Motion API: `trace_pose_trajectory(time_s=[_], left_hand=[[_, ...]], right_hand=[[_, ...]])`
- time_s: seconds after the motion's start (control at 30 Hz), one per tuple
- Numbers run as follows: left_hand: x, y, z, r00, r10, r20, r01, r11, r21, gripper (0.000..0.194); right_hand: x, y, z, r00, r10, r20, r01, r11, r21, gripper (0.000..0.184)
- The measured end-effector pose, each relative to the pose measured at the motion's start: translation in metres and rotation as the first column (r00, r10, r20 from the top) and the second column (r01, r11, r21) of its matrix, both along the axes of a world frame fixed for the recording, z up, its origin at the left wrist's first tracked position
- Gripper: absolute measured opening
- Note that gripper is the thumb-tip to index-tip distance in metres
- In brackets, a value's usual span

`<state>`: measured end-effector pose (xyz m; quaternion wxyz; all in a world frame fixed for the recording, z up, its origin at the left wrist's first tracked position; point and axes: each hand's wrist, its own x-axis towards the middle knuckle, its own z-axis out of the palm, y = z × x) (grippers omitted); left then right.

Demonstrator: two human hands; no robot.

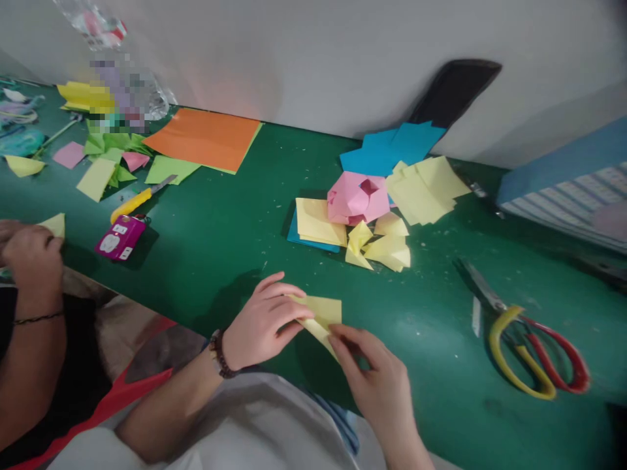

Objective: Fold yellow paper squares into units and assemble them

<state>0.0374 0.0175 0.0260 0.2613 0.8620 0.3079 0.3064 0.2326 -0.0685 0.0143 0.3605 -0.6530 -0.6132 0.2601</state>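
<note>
Between my two hands is a pale yellow sheet of paper [327, 309], partly folded over along a slanting edge. My left hand [262, 320], with a beaded bracelet at the wrist, grips its left corner between thumb and fingers. At the lower right edge, my right hand [375, 369] pinches the fold. Just beyond lie a stack of yellow paper squares [318, 220] on blue ones, a pink folded paper shape [357, 198] and several folded yellow pieces [389, 248].
Scissors [509, 320] with yellow and red handles lie at right. Further back are loose yellow sheets [426, 189], blue paper [392, 150] and orange paper [206, 138]. A yellow cutter [132, 205] and purple box [121, 239] lie left, near another person's hand [34, 254] holding paper.
</note>
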Motion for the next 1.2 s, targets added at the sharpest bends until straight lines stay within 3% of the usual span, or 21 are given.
trace_pose_trajectory(time_s=[0.2,0.37,0.53,0.7,0.9,1.03,1.2], left_hand=[[-0.025,-0.008,-0.012,0.990,-0.139,-0.027,0.138,0.989,-0.049,0.029],[-0.034,-0.019,-0.018,0.996,-0.091,-0.026,0.087,0.989,-0.120,0.007],[-0.030,-0.027,-0.022,1.000,0.011,-0.027,-0.011,0.999,-0.030,0.006],[-0.024,-0.035,-0.024,0.998,0.033,-0.056,-0.032,0.999,0.023,0.008],[-0.011,-0.029,-0.024,0.985,0.169,-0.036,-0.168,0.986,0.012,0.009],[-0.004,-0.026,-0.027,0.952,0.285,-0.113,-0.280,0.958,0.061,0.014],[-0.001,-0.029,-0.030,0.930,0.332,-0.161,-0.314,0.941,0.127,0.024]], right_hand=[[0.016,-0.009,-0.009,0.963,0.233,0.138,-0.244,0.967,0.067,0.029],[0.015,-0.012,-0.014,0.859,0.233,0.456,-0.350,0.917,0.192,0.025],[0.011,-0.010,-0.013,0.832,0.344,0.436,-0.474,0.849,0.235,0.017],[0.012,-0.009,-0.014,0.889,0.267,0.372,-0.358,0.912,0.201,0.009],[0.006,0.000,-0.018,0.947,0.110,0.302,-0.167,0.971,0.169,0.010],[-0.002,0.007,-0.020,0.926,-0.008,0.376,-0.073,0.977,0.201,0.010],[-0.007,0.014,-0.018,0.874,-0.055,0.484,-0.052,0.977,0.205,0.012]])
